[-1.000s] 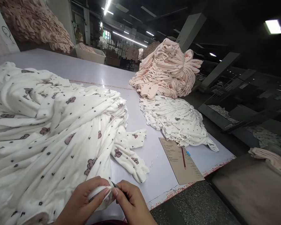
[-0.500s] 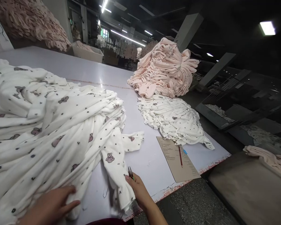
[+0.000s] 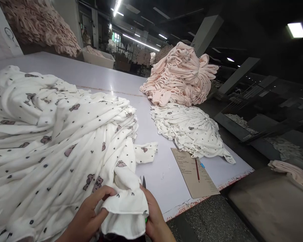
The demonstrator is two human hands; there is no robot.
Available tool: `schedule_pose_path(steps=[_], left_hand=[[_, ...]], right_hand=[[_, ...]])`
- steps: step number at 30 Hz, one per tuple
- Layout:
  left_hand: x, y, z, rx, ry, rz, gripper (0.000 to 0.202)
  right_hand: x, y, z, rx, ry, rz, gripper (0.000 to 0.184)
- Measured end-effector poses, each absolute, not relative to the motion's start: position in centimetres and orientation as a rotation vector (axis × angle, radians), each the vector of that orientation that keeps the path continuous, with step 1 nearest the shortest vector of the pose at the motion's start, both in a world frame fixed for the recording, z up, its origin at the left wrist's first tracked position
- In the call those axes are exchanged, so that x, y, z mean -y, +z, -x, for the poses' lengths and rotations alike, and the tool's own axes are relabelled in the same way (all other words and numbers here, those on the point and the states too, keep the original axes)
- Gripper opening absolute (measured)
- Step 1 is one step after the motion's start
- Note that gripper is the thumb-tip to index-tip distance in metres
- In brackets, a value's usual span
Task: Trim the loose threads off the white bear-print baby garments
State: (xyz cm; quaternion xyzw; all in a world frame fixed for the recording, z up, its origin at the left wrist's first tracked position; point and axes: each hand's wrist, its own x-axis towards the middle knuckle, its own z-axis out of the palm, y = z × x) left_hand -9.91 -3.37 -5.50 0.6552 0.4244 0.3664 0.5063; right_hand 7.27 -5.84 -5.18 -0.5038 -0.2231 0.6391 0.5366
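Observation:
A heap of white fleece garments (image 3: 73, 134) printed with bears and small dark marks spreads over the left of the table. One white sleeve (image 3: 126, 201) from it lies between my hands, its hemmed end towards me. My left hand (image 3: 91, 211) pinches the sleeve's left side between thumb and fingers. At the sleeve's right side, my right hand (image 3: 154, 215) is closed round thread snips (image 3: 144, 182), their dark blade sticking up above the fingers and a green bit showing below. The cloth hides part of the right fingers. Another white sleeve (image 3: 146, 152) lies flat just beyond.
A white ruffled garment pile (image 3: 189, 127) lies on the right of the table (image 3: 164, 181), with pink fleece clothes (image 3: 181, 74) heaped behind it. Nearer, a brown card (image 3: 189, 174) carries a red pencil (image 3: 197, 170). The table's marked edge (image 3: 181, 208) runs along the right.
My left hand has moved right from the heap and taken hold of the sleeve. The sleeve end is now bunched and raised between both hands. The view has shifted slightly.

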Motion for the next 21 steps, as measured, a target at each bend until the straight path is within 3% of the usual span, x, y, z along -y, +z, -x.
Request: schedule_pose_path(steps=[3,10,15,21], left_hand=[[3.4,-5.0,10.0,-0.999,0.912,-1.468,0.013],[3.1,-3.7,9.3,-1.0,0.851,-1.192,0.007],[2.9,-3.5,9.1,-0.916,0.875,-1.056,0.006],[3.0,-3.3,8.8,-0.932,0.921,-1.042,0.007]], right_hand=[[6.0,-5.1,-7.9,0.575,1.543,1.293,0.042],[7.2,-2.0,-9.0,1.274,1.066,1.56,0.025],[7.9,0.6,-8.6,1.806,1.075,1.435,0.02],[7.3,1.1,-8.2,1.9,1.144,1.505,0.02]])
